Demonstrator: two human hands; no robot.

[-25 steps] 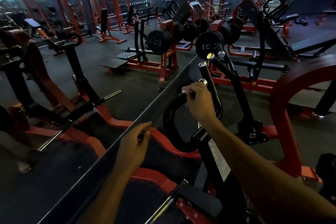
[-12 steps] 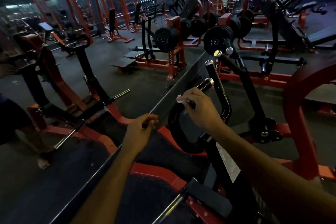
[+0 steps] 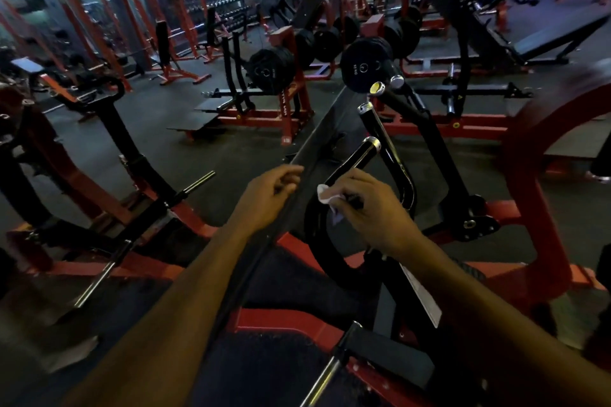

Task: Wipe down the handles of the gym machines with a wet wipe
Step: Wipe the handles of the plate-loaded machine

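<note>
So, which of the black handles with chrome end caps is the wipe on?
The lowest, nearest handle: the right hand presses the white wipe on it. The other handles rise bare behind.

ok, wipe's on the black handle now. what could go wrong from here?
1. The right hand holds the wet wipe only partway along the curved black handle; its chrome-capped end could get skipped.
2. The wipe is bunched small, so contact may be patchy.
3. The left hand rests on the thin dark bar, little support if the handle swings.
</note>
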